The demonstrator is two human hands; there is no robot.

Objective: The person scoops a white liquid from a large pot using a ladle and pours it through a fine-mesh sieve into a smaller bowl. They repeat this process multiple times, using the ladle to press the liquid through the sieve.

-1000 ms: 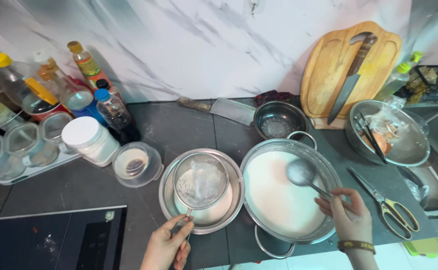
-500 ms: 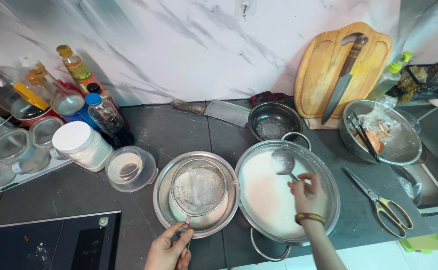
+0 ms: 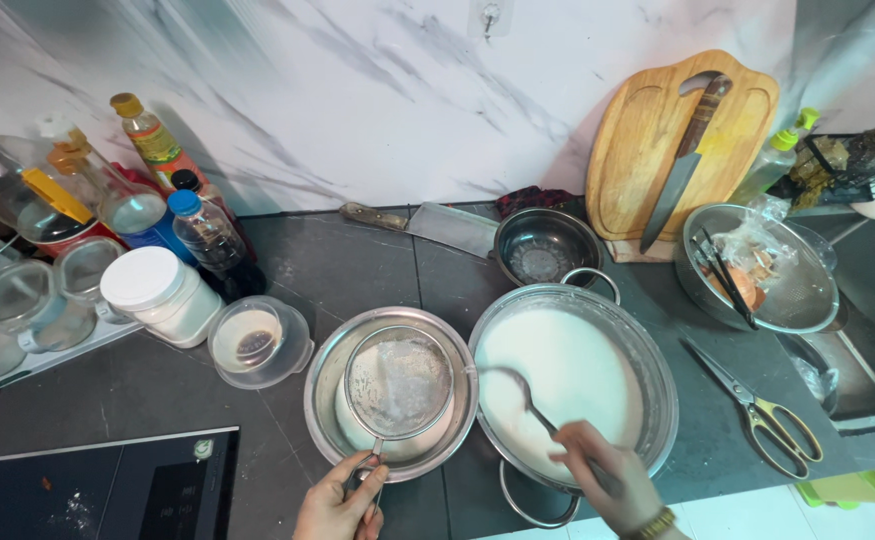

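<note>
Over the steel bowl (image 3: 329,420), the left hand (image 3: 342,505) closes around the handle of a wire strainer (image 3: 398,381), holding the mesh level above the bowl, seemingly so whatever runs through lands inside. Just right of that grip, the right hand (image 3: 607,480) is wrapped around a ladle (image 3: 517,390) whose cup reaches toward the strainer from the big pot (image 3: 657,400) of white liquid. Beyond both hands lie a cleaver (image 3: 427,225) and a small colander (image 3: 545,248); scissors (image 3: 757,410) lie to the right, well apart.
</note>
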